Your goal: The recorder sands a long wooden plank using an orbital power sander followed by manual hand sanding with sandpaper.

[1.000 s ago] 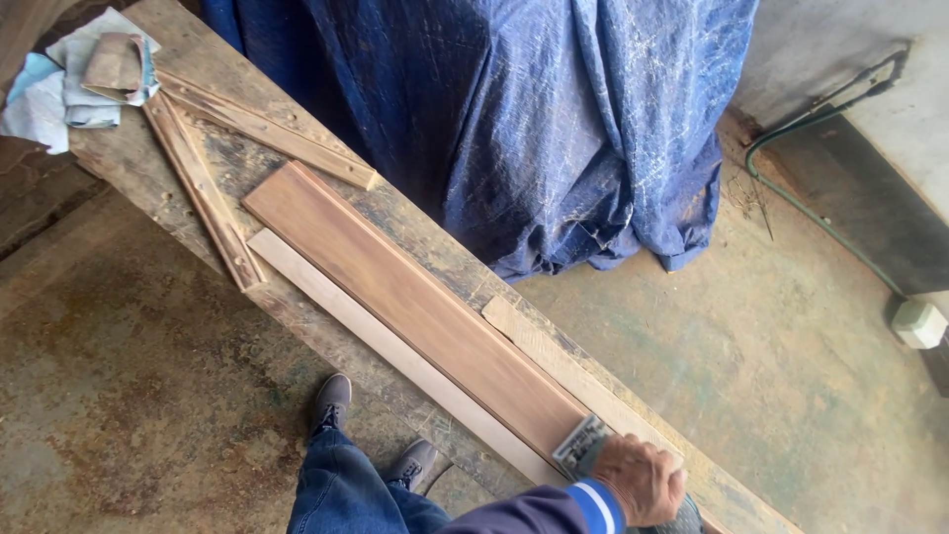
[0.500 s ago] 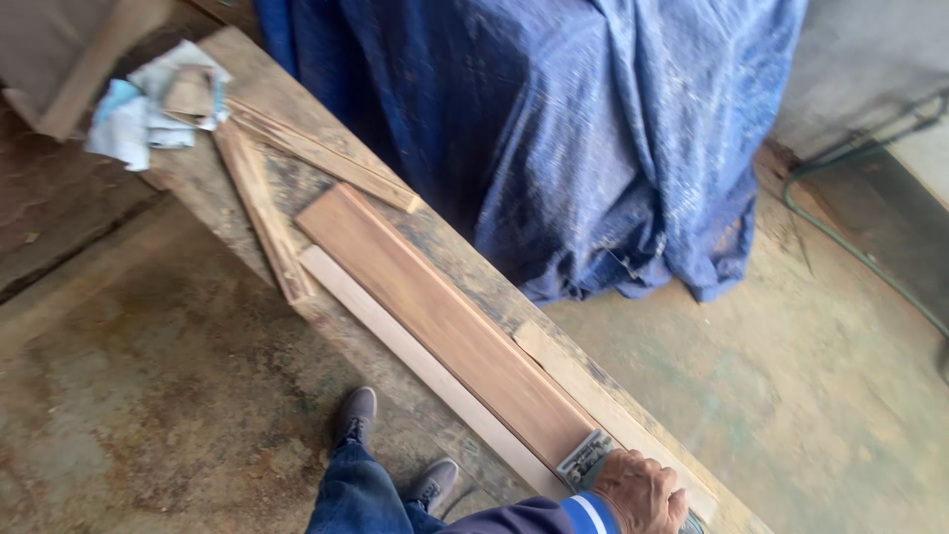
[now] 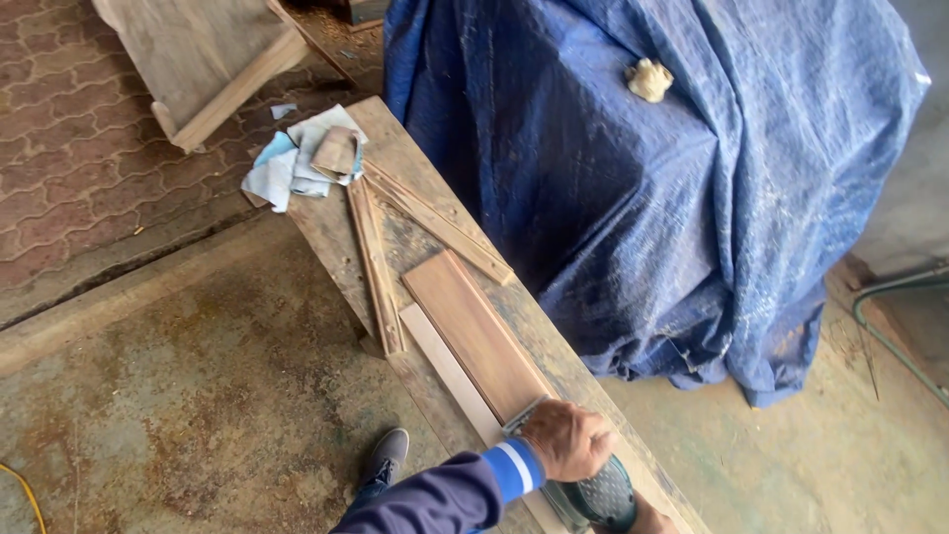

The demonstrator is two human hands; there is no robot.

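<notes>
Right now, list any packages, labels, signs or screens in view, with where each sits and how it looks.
None in view: no package, label, sign or screen.
Nearest to such a thing: loose sheets, white, pale blue and tan, piled at the far end of the bench.
The sander under the left hand shows no label.

Soft, even daylight, faint shadows, slight motion blur throughout.

Stained concrete floor, brick paving, blue tarp.
</notes>
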